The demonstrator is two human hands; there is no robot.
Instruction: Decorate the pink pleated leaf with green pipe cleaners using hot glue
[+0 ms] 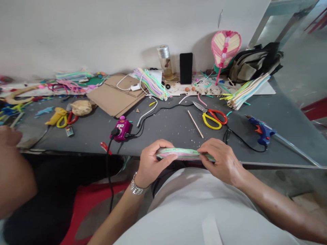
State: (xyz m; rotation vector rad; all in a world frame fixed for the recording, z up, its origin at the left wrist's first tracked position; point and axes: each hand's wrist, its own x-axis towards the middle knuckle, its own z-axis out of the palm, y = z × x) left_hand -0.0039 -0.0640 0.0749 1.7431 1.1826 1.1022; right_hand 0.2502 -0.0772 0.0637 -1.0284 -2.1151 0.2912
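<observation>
I hold a pink-and-green strip (182, 154) just above the counter's (166, 129) near edge, pinched at both ends between the fingers and thumbs of my left hand (155, 162) and right hand (219, 160). One pink fan (226, 49) at upper right looks finished; the strip looks unfinished. Two pastel bundles (150, 83) lie behind it, with one glue gun (262, 131) at right and one scissors (211, 117) mid-frame.
</observation>
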